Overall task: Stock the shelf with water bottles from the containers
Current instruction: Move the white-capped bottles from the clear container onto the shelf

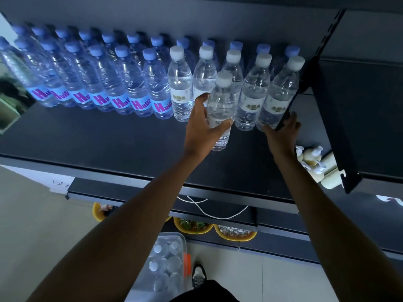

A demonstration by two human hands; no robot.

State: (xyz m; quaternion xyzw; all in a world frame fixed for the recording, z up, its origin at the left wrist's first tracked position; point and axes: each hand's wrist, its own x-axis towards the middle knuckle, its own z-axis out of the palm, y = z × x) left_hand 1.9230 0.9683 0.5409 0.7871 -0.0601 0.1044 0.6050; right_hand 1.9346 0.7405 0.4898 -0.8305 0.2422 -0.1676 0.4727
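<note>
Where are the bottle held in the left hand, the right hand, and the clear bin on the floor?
white-capped water bottle [220, 101], head view, clear body above its label.
right hand [283, 132], head view, back of the hand.
clear bin [172, 234], head view, far rim.

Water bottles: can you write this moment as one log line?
phase: placing | left hand: grips white-capped bottle at shelf | right hand: by rightmost bottle | floor container: holds bottles
</note>
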